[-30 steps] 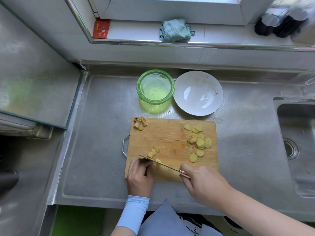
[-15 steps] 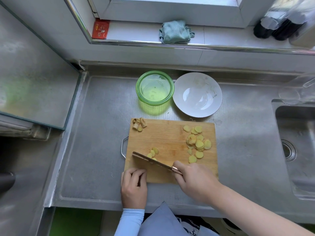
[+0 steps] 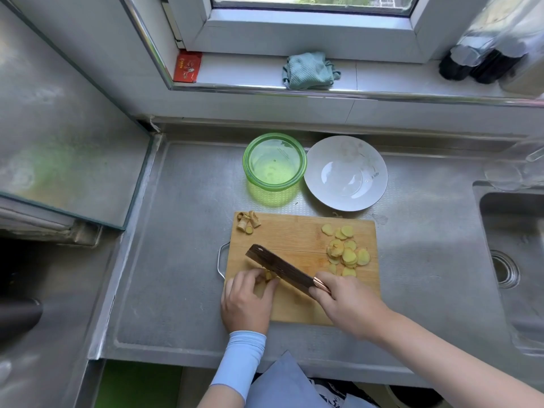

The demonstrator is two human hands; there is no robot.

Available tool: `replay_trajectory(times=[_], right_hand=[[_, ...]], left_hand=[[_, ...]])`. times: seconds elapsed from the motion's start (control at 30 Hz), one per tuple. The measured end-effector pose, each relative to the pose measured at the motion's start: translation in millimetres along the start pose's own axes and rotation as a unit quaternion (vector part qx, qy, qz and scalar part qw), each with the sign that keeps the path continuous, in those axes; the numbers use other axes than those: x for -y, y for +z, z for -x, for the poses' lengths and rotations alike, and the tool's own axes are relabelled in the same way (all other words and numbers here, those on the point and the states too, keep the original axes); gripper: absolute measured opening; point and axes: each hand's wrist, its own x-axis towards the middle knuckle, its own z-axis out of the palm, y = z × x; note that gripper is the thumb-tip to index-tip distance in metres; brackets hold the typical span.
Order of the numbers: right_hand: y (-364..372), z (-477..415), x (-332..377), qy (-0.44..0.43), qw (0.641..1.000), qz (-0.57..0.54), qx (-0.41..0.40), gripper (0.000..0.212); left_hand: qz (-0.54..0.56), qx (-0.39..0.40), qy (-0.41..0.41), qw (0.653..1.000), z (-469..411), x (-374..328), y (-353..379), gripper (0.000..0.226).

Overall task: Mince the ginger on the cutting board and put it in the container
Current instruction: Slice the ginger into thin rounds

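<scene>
The left hand (image 3: 245, 301) pinches half-hidden ginger (image 3: 268, 275) on the cutting board (image 3: 294, 234). The right hand (image 3: 347, 304) grips the knife (image 3: 279, 267), hiding most of its handle.

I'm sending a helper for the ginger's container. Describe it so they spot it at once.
On the steel counter, look just beyond the wooden cutting board. Of two round vessels there, the container is the left one: transparent green and deep, unlike the shallow white plate.
</scene>
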Motion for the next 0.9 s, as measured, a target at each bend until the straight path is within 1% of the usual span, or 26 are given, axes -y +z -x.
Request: replay_trajectory(times=[0.13,0.23,0.3,0.37,0.4,0.5,0.63,0.7,0.73,0.8,0.83,0.9], right_hand=[[-4.1,-1.3,-1.3,0.003,0.999,-0.045,0.010,0.029],[-9.3,-0.5,-2.7,0.002,0.998,-0.060,0.019,0.027],[-12.2,0.9,-2.8,-0.001,0.997,-0.080,0.021,0.024],[-14.9,3.0,-0.7,0.000,0.993,-0.115,0.020,0.027],[-16.2,4.0,0.7,0.000,0.992,-0.125,0.017,0.030],[-18.9,5.7,4.8,0.003,0.990,-0.142,0.005,0.031],[-18.3,5.5,8.6,0.017,0.990,-0.137,-0.024,0.026],[-18.1,5.1,12.9,0.027,0.990,-0.127,-0.050,0.027],[-17.8,4.2,15.4,0.034,0.990,-0.124,-0.064,0.028],[-17.1,1.7,21.8,0.052,0.986,-0.127,-0.090,0.029],[-16.4,0.3,24.8,0.063,0.984,-0.130,-0.101,0.028],[-14.0,-2.3,30.2,0.085,0.981,-0.124,-0.121,0.029]], left_hand=[[0.029,-0.022,0.022,0.999,-6.5,-0.6,-0.8,0.023],[0.061,-0.020,0.009,0.998,-11.5,-3.8,-4.4,0.018],[0.107,-0.002,-0.059,0.993,-13.6,-10.2,-10.8,0.018],[0.171,0.019,-0.149,0.974,-15.9,-16.4,-15.4,0.017],[0.198,0.025,-0.176,0.964,-17.7,-18.1,-16.5,0.017],[0.244,0.039,-0.194,0.949,-24.8,-20.2,-20.2,0.014],[0.229,0.026,-0.212,0.950,-45.5,-14.6,-27.4,0.013],[0.203,0.022,-0.187,0.961,-72.1,-8.0,-31.6,0.011],[0.171,0.028,-0.151,0.973,-88.3,-4.8,-33.6,0.009],[0.063,0.042,-0.042,0.996,-120.5,0.7,-35.7,0.008],[0.016,0.052,0.009,0.998,-134.5,3.5,-35.0,0.008],[-0.028,0.084,0.081,0.993,-153.1,9.1,-32.4,0.008]])
